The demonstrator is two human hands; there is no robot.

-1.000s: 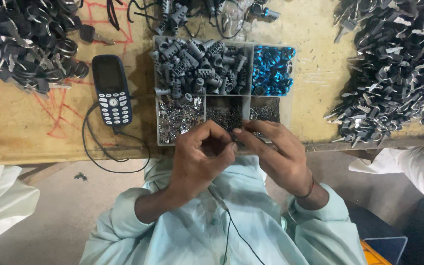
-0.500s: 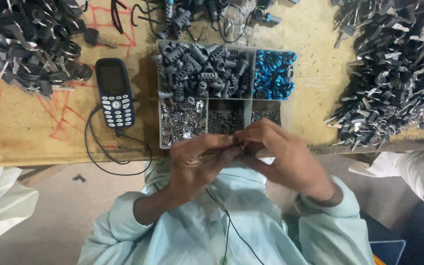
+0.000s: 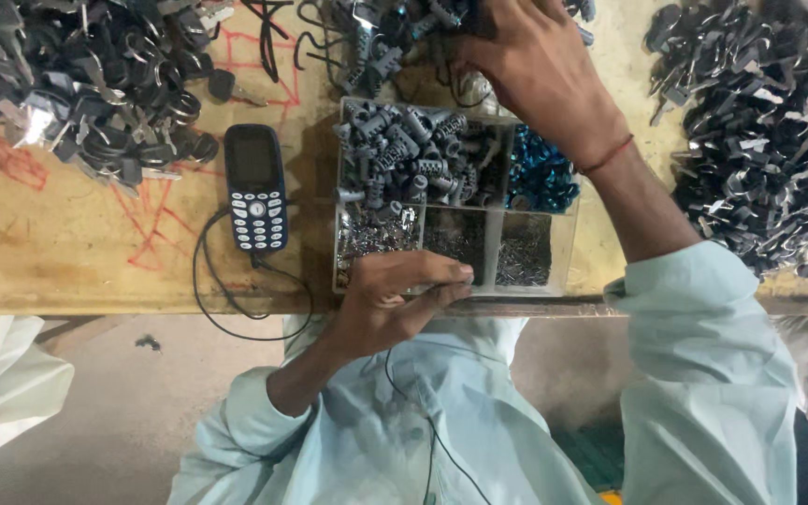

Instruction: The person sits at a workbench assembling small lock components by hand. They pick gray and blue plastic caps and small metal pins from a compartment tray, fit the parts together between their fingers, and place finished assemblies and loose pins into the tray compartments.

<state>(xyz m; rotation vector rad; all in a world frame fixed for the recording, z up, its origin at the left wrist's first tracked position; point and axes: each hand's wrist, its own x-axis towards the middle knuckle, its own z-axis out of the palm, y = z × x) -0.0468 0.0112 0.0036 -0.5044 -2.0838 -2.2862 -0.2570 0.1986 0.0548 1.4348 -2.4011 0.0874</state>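
The right hand (image 3: pixel 535 70) reaches into the grey parts (image 3: pixel 376 37) beyond the tray (image 3: pixel 568 271); its grip cannot be told. The left hand (image 3: pixel 395 299) pinches something tiny at the tray's near edge. Best to pick 1 part cleanly, keeping the left pinch steady.

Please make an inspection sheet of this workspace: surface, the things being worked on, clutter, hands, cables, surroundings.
Surface: wooden bench, worn, with red marks.
Job's things: clear compartment tray at the near edge; grey plastic pieces, blue pieces, small metal parts in separate compartments.
Clutter: dark keys pile at one side, second keys pile at the other, mixed grey parts heap behind the tray, keypad phone.
Hands: left hand pinched at the tray's near edge, content too small to tell; right hand reaching into the heap, fingers hidden.
Cables: black cable looped from the phone; thin wire on the shirt.
Surroundings: pale cloth at the side.
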